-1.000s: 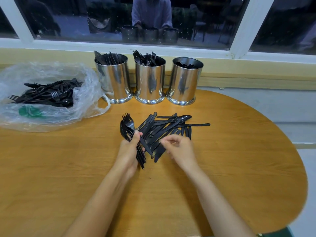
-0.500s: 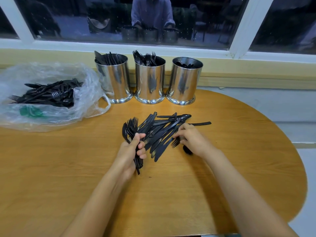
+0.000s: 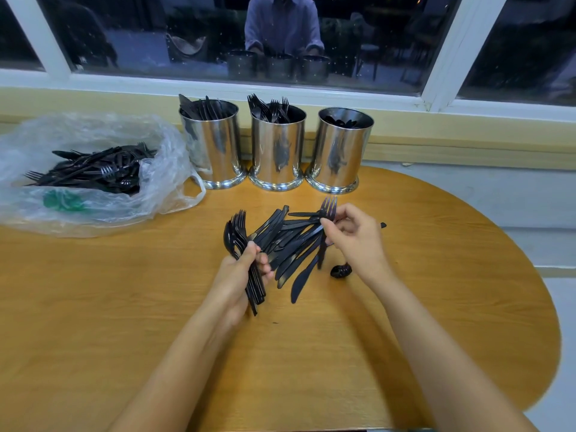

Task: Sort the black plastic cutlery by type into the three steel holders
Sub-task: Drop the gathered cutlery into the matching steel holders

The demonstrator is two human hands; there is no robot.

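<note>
Below a dark window [image 3: 367,42], over the wooden tabletop [image 3: 124,307], left fingers [image 3: 264,267] curl around a fork bundle [image 3: 238,227] and right fingers [image 3: 346,213] pinch one single fork [image 3: 329,205].

One head-worn wide-angle view looks forward and down, close over the desk [image 3: 93,307], facing the window [image 3: 389,42] beyond.

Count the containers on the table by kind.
Steel holders: 3
Plastic bag: 1
Total: 4
</note>
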